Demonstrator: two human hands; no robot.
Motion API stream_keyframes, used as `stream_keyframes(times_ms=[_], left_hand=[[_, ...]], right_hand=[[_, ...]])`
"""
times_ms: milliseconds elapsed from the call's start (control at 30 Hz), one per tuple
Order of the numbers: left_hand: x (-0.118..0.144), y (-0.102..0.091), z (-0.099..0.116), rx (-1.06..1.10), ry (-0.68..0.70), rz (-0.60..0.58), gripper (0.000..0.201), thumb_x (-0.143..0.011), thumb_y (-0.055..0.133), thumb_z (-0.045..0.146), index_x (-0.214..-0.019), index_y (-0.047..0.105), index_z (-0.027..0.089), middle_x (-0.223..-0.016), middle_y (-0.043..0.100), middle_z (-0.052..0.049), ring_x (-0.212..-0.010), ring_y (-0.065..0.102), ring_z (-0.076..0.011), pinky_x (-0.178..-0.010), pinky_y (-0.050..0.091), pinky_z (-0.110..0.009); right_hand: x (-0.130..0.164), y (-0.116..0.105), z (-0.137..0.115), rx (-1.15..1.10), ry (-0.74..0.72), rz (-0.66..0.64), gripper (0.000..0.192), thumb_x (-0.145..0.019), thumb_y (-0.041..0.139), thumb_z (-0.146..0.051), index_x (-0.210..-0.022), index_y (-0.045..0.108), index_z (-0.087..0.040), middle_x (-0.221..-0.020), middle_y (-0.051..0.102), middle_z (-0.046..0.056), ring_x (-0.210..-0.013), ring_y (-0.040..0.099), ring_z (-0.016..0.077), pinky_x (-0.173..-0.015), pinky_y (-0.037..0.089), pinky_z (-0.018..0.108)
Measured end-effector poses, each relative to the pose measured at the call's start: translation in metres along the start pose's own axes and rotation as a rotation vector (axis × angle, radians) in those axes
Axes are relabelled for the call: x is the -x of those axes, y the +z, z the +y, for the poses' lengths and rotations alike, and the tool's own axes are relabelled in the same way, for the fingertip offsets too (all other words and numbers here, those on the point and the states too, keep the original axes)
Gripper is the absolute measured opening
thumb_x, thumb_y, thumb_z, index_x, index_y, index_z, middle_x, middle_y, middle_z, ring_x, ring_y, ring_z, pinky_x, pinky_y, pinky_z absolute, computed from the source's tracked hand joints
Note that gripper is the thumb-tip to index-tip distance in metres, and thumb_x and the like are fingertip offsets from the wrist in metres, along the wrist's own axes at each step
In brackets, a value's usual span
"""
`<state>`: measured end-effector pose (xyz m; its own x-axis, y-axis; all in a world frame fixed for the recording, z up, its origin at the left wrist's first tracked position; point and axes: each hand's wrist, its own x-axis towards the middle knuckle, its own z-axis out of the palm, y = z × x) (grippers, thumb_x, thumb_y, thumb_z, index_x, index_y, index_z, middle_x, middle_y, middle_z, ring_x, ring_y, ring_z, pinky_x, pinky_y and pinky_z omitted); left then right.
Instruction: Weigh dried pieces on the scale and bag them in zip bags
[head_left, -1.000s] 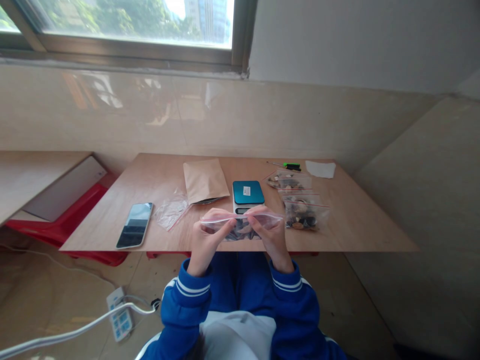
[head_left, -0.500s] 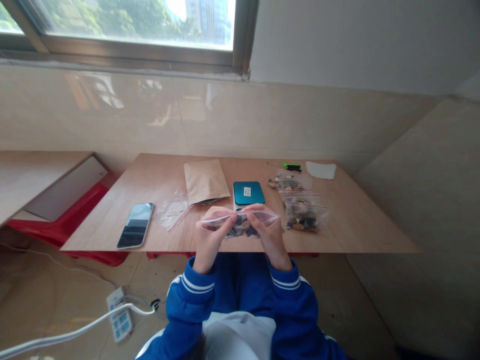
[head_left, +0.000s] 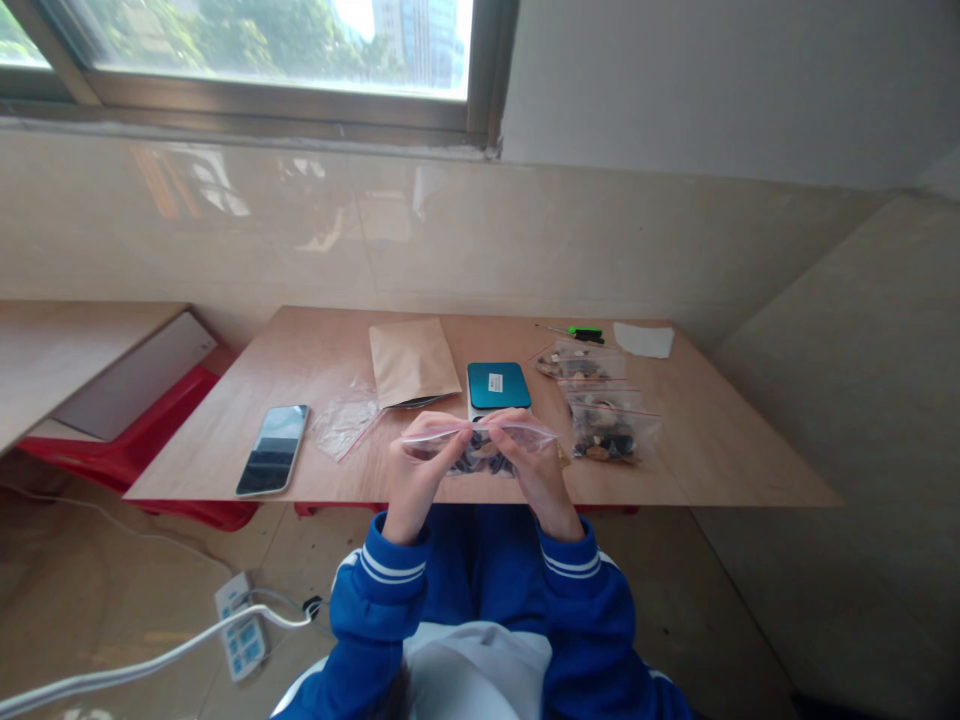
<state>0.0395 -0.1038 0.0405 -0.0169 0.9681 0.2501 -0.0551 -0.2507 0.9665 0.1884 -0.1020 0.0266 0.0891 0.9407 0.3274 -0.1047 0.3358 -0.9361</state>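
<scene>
Zip bag (head_left: pixel 480 447) of dark bits pinched along its top strip between left hand (head_left: pixel 424 470) and right hand (head_left: pixel 529 465), both clamped on it, above bench (head_left: pixel 720 450) edge. Risk, likely: seal left partly unpressed, contents spilling toward blue scale (head_left: pixel 497 385) just beyond fingers.

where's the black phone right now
In the head view the black smartphone lies flat on the left part of the wooden table, near its front edge, just left of an empty clear plastic bag and apart from both hands.
</scene>
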Motion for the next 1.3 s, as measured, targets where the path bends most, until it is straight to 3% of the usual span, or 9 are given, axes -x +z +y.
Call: stream_keyframes(times_ms=[167, 433, 633, 800, 900, 1033, 1200, 1300], left_hand=[[0.0, 0.001, 0.0, -0.004, -0.011, 0.001, 0.021, -0.076, 0.073, 0.037, -0.081, 0.072, 0.016, -0.083, 0.071, -0.005, -0.078, 0.068, -0.0177, -0.065, 0.054, -0.024], [0.001, 0.005, -0.001, 0.025, -0.029, 0.02, 0.023, -0.075, 0.073, 0.038, -0.08, 0.069, 0.015, -0.078, 0.07, -0.004, -0.072, 0.067, -0.0163, -0.062, 0.053, -0.023], [0.002, 0.008, -0.008, 0.025, -0.042, 0.034, 0.024, -0.075, 0.073, 0.038, -0.081, 0.069, 0.015, -0.079, 0.071, -0.004, -0.073, 0.067, -0.0165, -0.064, 0.054, -0.024], [0.0, 0.012, -0.013, -0.024, -0.054, 0.144, 0.025, -0.073, 0.075, 0.039, -0.08, 0.069, 0.015, -0.076, 0.071, -0.003, -0.073, 0.068, -0.0163, -0.063, 0.054, -0.023], [-0.001, 0.012, -0.014, -0.048, -0.057, 0.167, 0.026, -0.074, 0.074, 0.039, -0.082, 0.071, 0.015, -0.078, 0.073, -0.004, -0.074, 0.069, -0.0168, -0.063, 0.053, -0.023], [-0.004, 0.006, -0.016, -0.01, -0.116, 0.063, 0.028, -0.078, 0.07, 0.042, -0.083, 0.074, 0.015, -0.078, 0.075, -0.005, -0.071, 0.07, -0.0189, -0.062, 0.054, -0.026], [-0.006, 0.008, -0.024, 0.094, -0.172, -0.143, 0.038, -0.082, 0.062, 0.049, -0.078, 0.076, 0.014, -0.075, 0.075, -0.008, -0.071, 0.07, -0.0229, -0.068, 0.056, -0.032], [-0.003, 0.013, -0.03, 0.104, -0.211, -0.253, 0.052, -0.087, 0.051, 0.058, -0.082, 0.076, 0.013, -0.083, 0.076, -0.011, -0.081, 0.071, -0.0249, -0.075, 0.056, -0.035]], right_hand=[[0.0, -0.001, 0.003, 0.006, 0.013, 0.038, 0.014, -0.079, 0.072, -0.037, -0.079, 0.07, -0.022, -0.081, 0.07, 0.001, -0.082, 0.066, 0.0174, -0.079, 0.054, 0.032], [0.0, 0.004, -0.001, -0.004, 0.017, -0.029, 0.014, -0.081, 0.068, -0.038, -0.08, 0.07, -0.024, -0.088, 0.072, 0.002, -0.088, 0.067, 0.0188, -0.081, 0.055, 0.032], [-0.001, 0.01, 0.001, 0.092, -0.037, 0.06, 0.016, -0.079, 0.07, -0.038, -0.076, 0.07, -0.022, -0.076, 0.071, 0.002, -0.073, 0.067, 0.017, -0.066, 0.057, 0.029], [0.0, 0.016, 0.003, 0.07, -0.008, 0.14, 0.017, -0.076, 0.074, -0.039, -0.075, 0.072, -0.022, -0.074, 0.072, 0.001, -0.068, 0.066, 0.0167, -0.063, 0.057, 0.029], [0.0, 0.011, 0.005, 0.071, 0.02, 0.1, 0.017, -0.078, 0.072, -0.04, -0.078, 0.075, -0.022, -0.077, 0.073, 0.002, -0.072, 0.067, 0.018, -0.069, 0.056, 0.031], [0.0, -0.005, 0.012, 0.075, 0.049, 0.038, 0.029, -0.087, 0.061, -0.046, -0.081, 0.076, -0.022, -0.081, 0.075, 0.004, -0.081, 0.07, 0.0215, -0.08, 0.056, 0.036], [0.003, -0.026, 0.018, 0.144, 0.094, 0.154, 0.037, -0.086, 0.061, -0.049, -0.072, 0.075, -0.019, -0.069, 0.073, 0.005, -0.069, 0.069, 0.0203, -0.068, 0.054, 0.031], [0.002, -0.049, 0.02, 0.183, 0.134, 0.138, 0.036, -0.085, 0.062, -0.049, -0.088, 0.076, -0.017, -0.066, 0.072, 0.004, -0.064, 0.068, 0.0195, -0.064, 0.054, 0.03]])
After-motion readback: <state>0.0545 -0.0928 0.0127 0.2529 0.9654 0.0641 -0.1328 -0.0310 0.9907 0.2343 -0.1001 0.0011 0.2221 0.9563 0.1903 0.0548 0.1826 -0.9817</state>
